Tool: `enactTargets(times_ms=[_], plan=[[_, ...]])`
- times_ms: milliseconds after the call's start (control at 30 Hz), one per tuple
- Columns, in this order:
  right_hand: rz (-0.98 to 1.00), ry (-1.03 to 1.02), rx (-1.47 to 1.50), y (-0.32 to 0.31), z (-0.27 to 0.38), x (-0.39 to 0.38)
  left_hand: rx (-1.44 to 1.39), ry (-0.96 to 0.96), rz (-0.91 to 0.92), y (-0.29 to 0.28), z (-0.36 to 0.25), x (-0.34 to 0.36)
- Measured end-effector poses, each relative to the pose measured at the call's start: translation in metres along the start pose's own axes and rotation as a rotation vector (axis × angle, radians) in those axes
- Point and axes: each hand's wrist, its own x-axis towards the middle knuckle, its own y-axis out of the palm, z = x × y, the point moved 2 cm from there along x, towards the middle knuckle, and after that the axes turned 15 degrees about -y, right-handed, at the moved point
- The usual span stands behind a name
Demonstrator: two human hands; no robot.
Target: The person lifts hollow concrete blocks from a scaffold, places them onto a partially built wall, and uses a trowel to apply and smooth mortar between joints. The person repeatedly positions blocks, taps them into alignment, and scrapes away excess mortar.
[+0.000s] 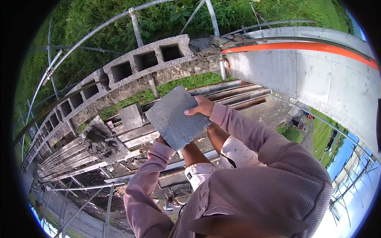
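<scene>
A grey concrete block [176, 115], its flat square face turned up toward me, is held tilted in front of my body. My right hand [201, 106] grips its right edge, with the thumb lying on the face. At the lower left edge is my left hand [160, 140], mostly hidden behind the block, its fingers out of sight. Beyond the held block runs a wall course of hollow concrete blocks [149, 70], their openings facing me. Wet mortar [208, 45] lies on the wall just right of the last block.
Scaffold planks [135, 133] carry a smaller concrete block [131, 116] and a board heaped with mortar [104, 144]. Metal scaffold pipes [91, 33] cross beyond the wall. An orange strip [293, 46] runs along a pale concrete beam [301, 73] at right. Ground shows below the planks.
</scene>
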Motion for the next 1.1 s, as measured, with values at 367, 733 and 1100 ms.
enactTargets(times_ms=[367, 733, 1100], plan=[[0.407, -0.637, -1.357, -0.019, 0.163, -0.097, -0.282, 0.053, -0.041, 0.002, -0.213, -0.061], [0.273, -1.203, -1.661, -0.084, 0.244, -0.085, 1.387, 0.033, 0.022, 0.119, -0.511, -0.002], [-0.595, -1.351, -1.317, -0.142, 0.204, -0.061, 1.161, -0.229, -0.535, 0.081, -0.573, 0.156]])
